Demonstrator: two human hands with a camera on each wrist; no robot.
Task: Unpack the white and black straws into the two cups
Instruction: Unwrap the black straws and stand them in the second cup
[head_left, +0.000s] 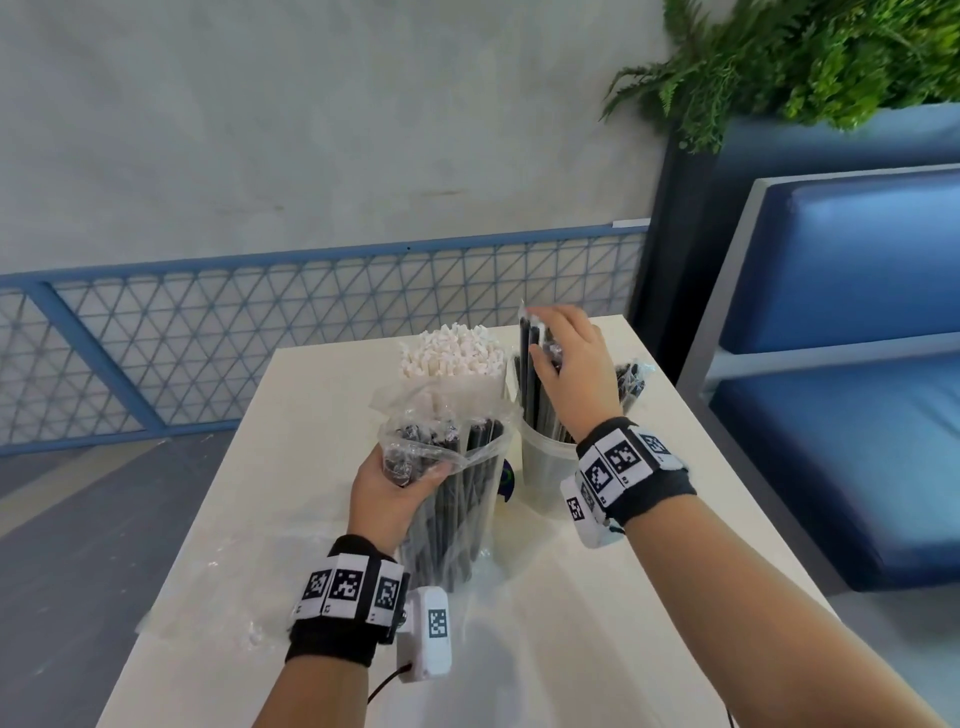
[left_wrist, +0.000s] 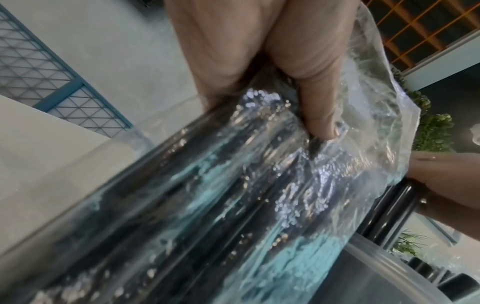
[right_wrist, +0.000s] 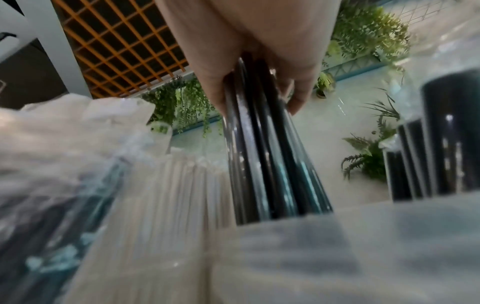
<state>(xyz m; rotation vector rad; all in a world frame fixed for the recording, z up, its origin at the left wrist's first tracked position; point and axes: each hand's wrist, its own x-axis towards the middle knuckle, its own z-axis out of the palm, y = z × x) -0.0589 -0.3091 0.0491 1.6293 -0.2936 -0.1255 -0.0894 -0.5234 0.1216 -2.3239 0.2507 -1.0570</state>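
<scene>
The right hand (head_left: 571, 358) was clamped on a small bunch of black straws (head_left: 535, 374), their lower ends already inside the clear cup (head_left: 545, 467) at the counter's (head_left: 322, 441) right side. To finish this step well, it seemed best to keep the bunch upright, let the ends reach the cup's bottom, and only then loosen the fingers, so nothing tipped over the rim. More black straws leaned in that cup behind the hand. The wrist was raised above the rim, with fingers and thumb closing around the upper part of the straws, as the right wrist view showed.

The left hand (head_left: 395, 483) gripped the clear plastic bag (head_left: 447, 499) near its open top, thumb pressing the crinkled film against the black straws left inside. The bag stood on the counter, just left of the cup, and holding it steady would probably ease the next pull. The forearm came up from below, palm turned toward the bag.

The white straws (head_left: 452, 353) stood packed together behind the bag; whether their container was the second cup I could not tell.
</scene>
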